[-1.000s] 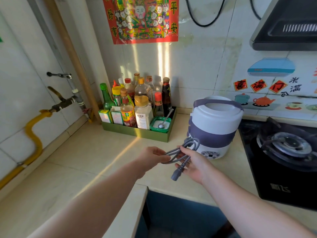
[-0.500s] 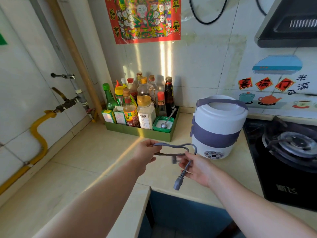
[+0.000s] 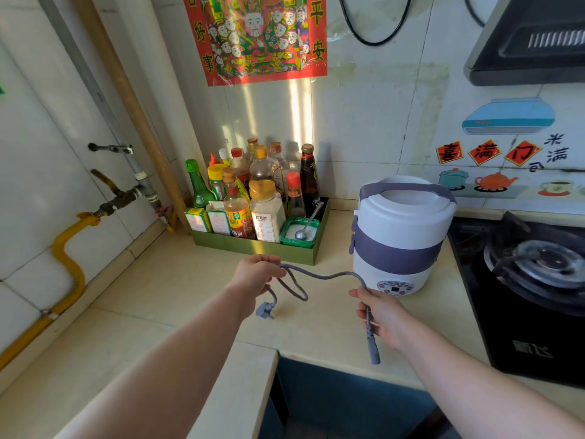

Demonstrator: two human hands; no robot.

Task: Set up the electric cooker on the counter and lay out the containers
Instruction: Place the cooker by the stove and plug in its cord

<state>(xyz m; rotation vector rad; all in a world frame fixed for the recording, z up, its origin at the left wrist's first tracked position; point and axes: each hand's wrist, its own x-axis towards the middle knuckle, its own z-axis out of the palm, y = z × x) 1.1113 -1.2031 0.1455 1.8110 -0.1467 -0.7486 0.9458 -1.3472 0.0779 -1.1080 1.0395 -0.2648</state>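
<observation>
A white tiled wall runs down the left, carrying a yellow gas pipe (image 3: 68,258) and a metal valve. The table (image 3: 133,299) is smooth pale beige stone, lit by a slanting stripe of sunlight. At its far side a shallow green tray (image 3: 253,247) holds glass and plastic condiment bottles and a small tub of white powder with a metal spoon in it. A red paper print (image 3: 256,36) hangs on the wall above.

The left hand (image 3: 258,275) is closed around a grey rubbery power cord (image 3: 326,277), whose plug dangles just below it. The cord arcs right to the right hand (image 3: 381,315), which pinches it while the connector end hangs down. Just beyond stands the electric cooker (image 3: 402,236), a rounded white plastic cylinder with a purple band and handle, on the table. At the right, touching the table edge, sits a glossy black gas stove (image 3: 535,280).
</observation>
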